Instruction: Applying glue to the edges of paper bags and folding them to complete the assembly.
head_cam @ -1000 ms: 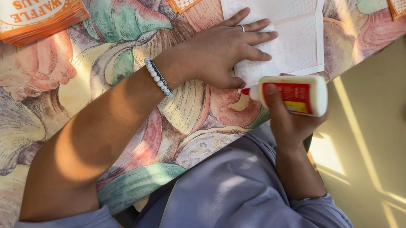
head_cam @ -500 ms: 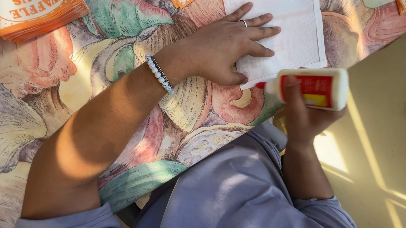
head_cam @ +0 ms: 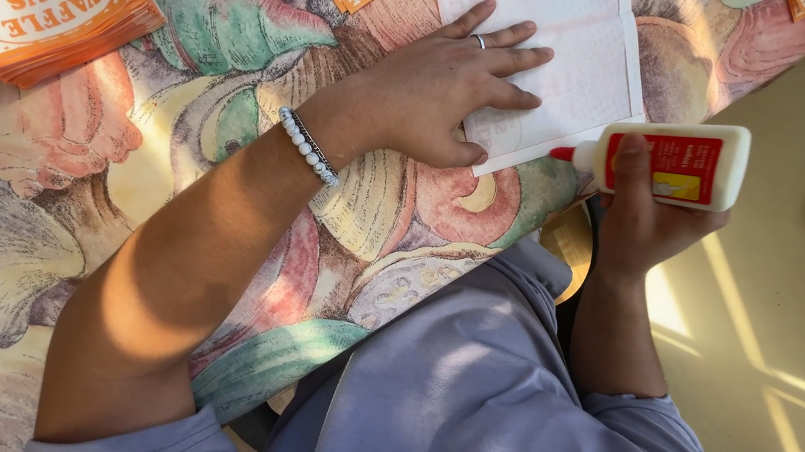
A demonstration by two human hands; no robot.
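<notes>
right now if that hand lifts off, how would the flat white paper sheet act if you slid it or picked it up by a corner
The white paper sheet looks thin and lies flat, so it would probably droop when lifted by a corner. The left hand is pressing on it, which suggests it is light and would slide easily on the shell-patterned tablecloth. Its near corner sits by the table edge, so a push that way might send it off.

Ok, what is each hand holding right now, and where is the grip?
The right hand grips the white glue bottle around its body. The left hand holds nothing; it lies flat on the white paper sheet.
</notes>
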